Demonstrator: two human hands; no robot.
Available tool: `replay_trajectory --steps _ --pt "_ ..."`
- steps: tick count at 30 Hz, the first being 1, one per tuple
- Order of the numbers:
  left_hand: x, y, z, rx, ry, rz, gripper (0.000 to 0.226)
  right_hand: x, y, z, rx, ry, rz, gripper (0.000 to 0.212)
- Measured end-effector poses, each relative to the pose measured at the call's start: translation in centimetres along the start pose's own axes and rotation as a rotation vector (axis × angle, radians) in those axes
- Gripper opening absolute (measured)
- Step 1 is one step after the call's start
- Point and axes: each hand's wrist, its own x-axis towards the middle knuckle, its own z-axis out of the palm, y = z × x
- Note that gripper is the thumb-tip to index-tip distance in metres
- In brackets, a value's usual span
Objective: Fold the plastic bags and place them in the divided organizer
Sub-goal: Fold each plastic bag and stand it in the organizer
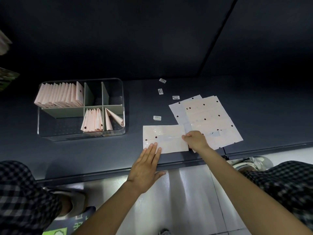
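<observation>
While the left hand (147, 164) is lying flat with straight fingers, its fingertips pressing the near left corner of a bag (165, 139), the right hand (194, 140) is pinching the right edge of that same bag with curled fingers. The bag is lying flat on the dark table (254, 99), close to the near edge, pale pink with small dark dots and a clear strip running across its middle. Just to its right, a stack (208, 119) of unfolded bags is lying fanned out, and the right hand is resting over the stack's near left corner. Four small labels (157, 118) are lying scattered on the table beyond the bag (their print is too small to read). Well to the left, the clear organizer (81, 107) is sitting on the table, split by grey dividers (89, 97). Its far left compartment is holding a tight row of folded bags (59, 95) standing on edge; the near middle compartment is holding a smaller bunch (92, 120), and the near right one is holding two folded pieces (112, 118) leaning against each other. The other compartments are showing only the organizer's floor. Checked trousers (20, 192) are showing at both lower corners, with a shoe (72, 202) on the pale floor (186, 200)
</observation>
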Motion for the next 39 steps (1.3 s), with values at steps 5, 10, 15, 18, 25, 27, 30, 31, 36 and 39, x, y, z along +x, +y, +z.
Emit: replay_trajectory --steps 5,10,15,18,25,27,30,31,36,39 --pt "0.1 0.1 0.2 0.013 -0.011 -0.001 0.082 -3.8 0.4 2.8 -0.495 0.510 -0.540 0.020" --pt "0.1 0.0 0.0 -0.021 -0.002 0.014 0.081 -6.7 2.1 6.5 -0.853 0.240 -0.906 0.050" --pt "0.1 -0.3 0.1 -0.019 0.002 0.023 0.082 -6.7 6.0 3.0 -0.993 0.134 -0.717 0.059" --pt "0.1 -0.3 0.4 -0.038 -0.004 0.022 0.082 -6.9 7.3 0.9 -0.973 0.192 -0.720 0.061" --pt "0.3 -0.3 0.3 -0.053 -0.015 0.018 0.081 -5.7 3.2 2.3 -0.625 0.367 -0.922 0.024" --pt "0.3 -0.4 0.2 -0.067 -0.007 0.016 0.080 -5.3 2.5 2.7 -0.684 0.331 -0.942 0.021" --pt "0.4 -0.4 0.0 -0.083 -0.012 0.011 0.079 -4.5 1.9 2.7 -0.836 0.308 -0.965 0.025" --pt "0.4 -0.4 -0.2 -0.098 -0.008 0.011 0.079 -4.3 1.8 2.7 -0.892 0.310 -0.974 0.026" --pt "0.6 -1.0 -2.0 -0.289 0.207 -0.009 0.065 -4.3 0.9 2.4 -0.771 0.258 -0.986 0.014" --pt "0.7 -2.5 -2.6 -0.347 0.286 -0.102 0.048 -4.8 1.1 2.0 -0.599 0.029 -0.822 0.018"
